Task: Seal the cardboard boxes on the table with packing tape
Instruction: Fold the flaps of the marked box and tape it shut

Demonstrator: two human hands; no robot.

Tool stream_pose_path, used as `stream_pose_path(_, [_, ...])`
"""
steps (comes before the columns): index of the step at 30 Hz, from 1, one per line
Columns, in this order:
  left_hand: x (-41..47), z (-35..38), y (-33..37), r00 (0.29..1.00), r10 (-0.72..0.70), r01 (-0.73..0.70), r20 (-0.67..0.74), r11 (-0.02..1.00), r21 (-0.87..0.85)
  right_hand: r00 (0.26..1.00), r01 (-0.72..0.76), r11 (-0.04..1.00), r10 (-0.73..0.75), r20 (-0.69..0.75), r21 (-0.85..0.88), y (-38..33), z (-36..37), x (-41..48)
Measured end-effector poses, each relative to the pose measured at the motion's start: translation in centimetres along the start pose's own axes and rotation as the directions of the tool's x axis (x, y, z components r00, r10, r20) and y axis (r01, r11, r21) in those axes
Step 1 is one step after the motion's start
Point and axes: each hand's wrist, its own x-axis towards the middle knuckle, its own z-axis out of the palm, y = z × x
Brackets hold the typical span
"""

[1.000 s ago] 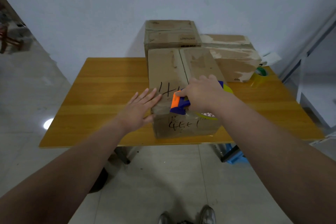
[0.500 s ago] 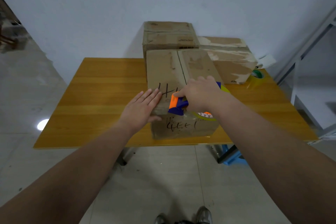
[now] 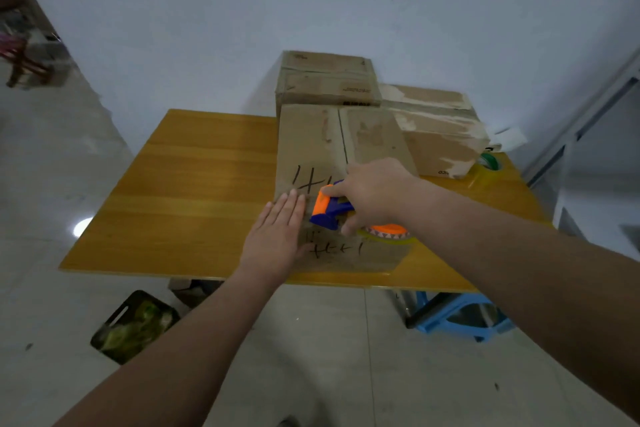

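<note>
Your right hand [image 3: 374,198] is curled round the dispenser [image 3: 327,210], with the index finger stretched along its orange nose. The palm hides the handle. The roll [image 3: 388,230] shows only as an orange core and a yellowish rim below your wrist. Your left hand [image 3: 280,236] lies flat with its fingers straight and together, holding nothing. It presses the near left corner of the front box [image 3: 311,142], just beside the dispenser. The dispenser sits on that box's near top edge, over the centre seam. The seam's near end is covered by your right hand, and whether any tape lies on the box cannot be made out. Black marker strokes on the top and front face are partly covered and hard to read. The box stands at the near edge of the table [image 3: 194,184] with its flaps closed, so its contents are hidden. Behind it, touching, stands the taller back box [image 3: 325,80]. To the right lies the side box [image 3: 440,128], scuffed pale, also closed. Beyond its right end sits a green roll [image 3: 490,161] and a white paper [image 3: 509,137], both partly hidden. On the floor to the left, a black bin [image 3: 133,326] holds blurred green matter. Under the table's right side, a blue stool [image 3: 460,319] is partly hidden by your right arm.
</note>
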Motion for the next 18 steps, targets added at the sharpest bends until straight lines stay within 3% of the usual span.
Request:
stream_pose_path(6, [-0.1, -0.1, -0.5, 0.999, -0.031, 0.03, 0.013, 0.999, 0.029, 0.983, 0.071, 0.995, -0.058, -0.176, 0.069, 3.2, 1.3, -2.7])
stream_pose_path(11, [0.0, -0.2, 0.0, 0.997, -0.066, 0.064, 0.028, 0.997, 0.053, 0.995, -0.04, 0.996, 0.032, -0.096, -0.08, 9.2, 4.1, -7.1])
stream_pose_path(18, [-0.2, -1.1, 1.1, 0.99, -0.121, 0.114, 0.072, 0.989, 0.091, 0.996, -0.024, 0.995, 0.015, -0.091, -0.102, 8.1, 5.7, -6.4])
